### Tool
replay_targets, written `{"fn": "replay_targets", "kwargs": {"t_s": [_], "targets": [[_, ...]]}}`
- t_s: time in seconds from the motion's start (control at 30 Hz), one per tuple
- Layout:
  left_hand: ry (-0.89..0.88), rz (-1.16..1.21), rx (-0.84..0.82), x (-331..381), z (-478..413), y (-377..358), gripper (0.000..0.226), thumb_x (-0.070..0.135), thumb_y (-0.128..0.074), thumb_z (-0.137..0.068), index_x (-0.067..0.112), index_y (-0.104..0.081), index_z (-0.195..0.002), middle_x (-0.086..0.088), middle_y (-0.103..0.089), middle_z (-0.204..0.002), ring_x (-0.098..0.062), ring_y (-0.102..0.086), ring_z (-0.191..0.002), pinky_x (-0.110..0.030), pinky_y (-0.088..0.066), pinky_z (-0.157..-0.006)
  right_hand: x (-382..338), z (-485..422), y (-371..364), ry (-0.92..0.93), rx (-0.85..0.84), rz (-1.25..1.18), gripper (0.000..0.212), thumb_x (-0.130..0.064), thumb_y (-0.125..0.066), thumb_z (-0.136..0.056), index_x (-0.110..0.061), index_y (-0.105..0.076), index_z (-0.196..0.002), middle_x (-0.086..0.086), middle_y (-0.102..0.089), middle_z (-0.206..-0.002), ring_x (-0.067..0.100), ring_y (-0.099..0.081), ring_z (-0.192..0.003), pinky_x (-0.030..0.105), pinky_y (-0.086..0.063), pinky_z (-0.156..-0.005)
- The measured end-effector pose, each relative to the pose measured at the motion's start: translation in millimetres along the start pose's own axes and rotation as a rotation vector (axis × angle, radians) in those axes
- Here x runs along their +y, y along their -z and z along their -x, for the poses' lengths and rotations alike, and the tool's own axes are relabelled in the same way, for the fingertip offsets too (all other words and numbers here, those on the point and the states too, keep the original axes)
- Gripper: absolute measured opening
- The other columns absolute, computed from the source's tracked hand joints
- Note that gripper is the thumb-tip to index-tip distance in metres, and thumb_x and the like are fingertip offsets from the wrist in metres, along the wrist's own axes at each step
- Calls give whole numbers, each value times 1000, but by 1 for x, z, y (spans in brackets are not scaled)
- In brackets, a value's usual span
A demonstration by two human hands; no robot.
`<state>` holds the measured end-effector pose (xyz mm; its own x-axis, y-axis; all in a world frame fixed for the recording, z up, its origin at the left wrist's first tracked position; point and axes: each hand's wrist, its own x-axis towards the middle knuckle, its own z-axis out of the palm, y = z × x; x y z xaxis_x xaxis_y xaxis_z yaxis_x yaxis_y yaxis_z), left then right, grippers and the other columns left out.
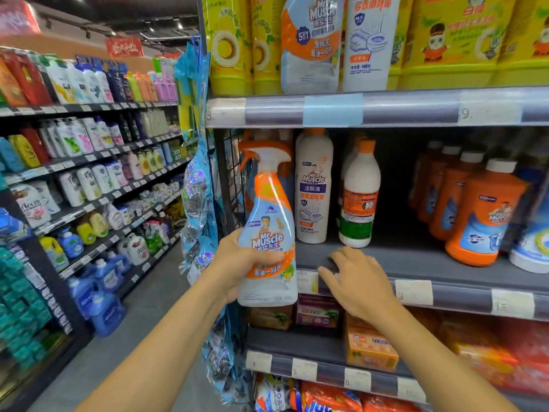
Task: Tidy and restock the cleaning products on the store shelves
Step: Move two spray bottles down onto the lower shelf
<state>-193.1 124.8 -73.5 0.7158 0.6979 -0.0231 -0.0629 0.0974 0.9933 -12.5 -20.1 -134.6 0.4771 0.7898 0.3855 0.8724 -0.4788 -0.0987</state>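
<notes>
My left hand [234, 263] grips a Mr Muscle spray bottle [269, 221] with an orange trigger head, held upright in front of the left end of the middle shelf [416, 263]. My right hand [356, 281] is open, fingers spread, resting at that shelf's front edge. Just behind it stand a white Mr Muscle toilet cleaner bottle [314, 188] and a white bottle with an orange cap [360, 197]. A bare gap lies on the shelf to their right.
Orange cleaner bottles [481, 215] line the right of the middle shelf. Yellow bottles [451, 43] and a refill pouch [312, 46] fill the shelf above. Boxed soaps [371, 346] sit below. Hanging scourer packs [197, 188] flank the left side. An aisle with stocked shelves [89, 173] runs left.
</notes>
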Motion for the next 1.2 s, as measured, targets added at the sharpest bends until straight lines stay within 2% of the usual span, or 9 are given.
{"fn": "replay_targets", "kwargs": {"t_s": [0.17, 0.3, 0.43, 0.53, 0.73, 0.83, 0.93, 1.07, 1.2], "targets": [[29, 74, 44, 7, -20, -4, 71, 3, -84, -42, 7, -67, -110, -14, -78, -91, -31, -75, -75, -39, -59, -58, 17, 12, -17, 80, 155, 112, 54, -58, -35, -90, -18, -62, -115, 0, -63, -110, 23, -58, -100, 39, -44, -86], [1, 57, 66, 19, -44, -6, 71, 0, -87, -45, 9, -66, -112, -13, -77, -96, -32, -75, -82, -42, -60, -65, 20, 9, -23, 92, 194, 127, 55, -64, -41, -86, -20, -60, -112, -1, -61, -106, 23, -56, -95, 39, -43, -77], [-17, 31, 120, 21, -67, -8, 66, -7, -86, -55, 8, -64, -116, -13, -77, -100, -33, -75, -88, -52, -60, -78, 21, 10, -24, 105, 195, 133, 62, -69, -44, -81, -19, -61, -114, 1, -61, -109, 24, -57, -96, 40, -44, -77], [-23, -10, 167, 17, -82, -10, 63, -4, -89, -48, 12, -67, -105, -7, -78, -90, -27, -75, -84, -46, -60, -78, 22, 10, -24, 105, 200, 130, 63, -69, -43, -80, -19, -61, -115, 2, -62, -110, 25, -58, -96, 40, -45, -78], [-28, -54, 201, 7, -108, -10, 48, -8, -86, -56, 19, -69, -92, 3, -77, -81, -20, -72, -85, -36, -56, -75, 22, 10, -25, 103, 189, 141, 65, -69, -41, -81, -19, -62, -116, 3, -63, -111, 26, -58, -96, 40, -46, -79], [17, -60, 162, 10, -114, -8, 51, -8, -85, -50, 17, -70, -92, 4, -77, -77, -19, -71, -85, -34, -54, -73, 23, 9, -26, 105, 198, 149, 65, -69, -41, -82, -19, -62, -116, 4, -63, -112, 26, -58, -97, 41, -45, -79], [23, -62, 141, 11, -119, -5, 65, -3, -84, -38, 12, -70, -100, 5, -78, -75, -22, -71, -89, -37, -54, -81, 23, 10, -28, 107, 210, 140, 65, -69, -41, -82, -19, -62, -117, 3, -62, -112, 25, -58, -97, 40, -45, -80], [-66, -74, 180, 6, -126, -4, 68, -20, -80, -54, 12, -63, -112, 1, -76, -89, -28, -68, -103, -34, -54, -79, 24, 11, -29, 107, 214, 132, 65, -70, -41, -83, -20, -61, -119, 2, -62, -115, 24, -57, -100, 40, -45, -83], [-47, -199, 292, -5, -122, -6, 69, -21, -71, -69, 11, -51, -126, -9, -65, -118, -30, -58, -118, -39, -48, -97, 24, 11, -30, 97, 226, 137, 64, -70, -40, -83, -20, -61, -119, 3, -63, -115, 24, -58, -101, 40, -45, -83]]}}
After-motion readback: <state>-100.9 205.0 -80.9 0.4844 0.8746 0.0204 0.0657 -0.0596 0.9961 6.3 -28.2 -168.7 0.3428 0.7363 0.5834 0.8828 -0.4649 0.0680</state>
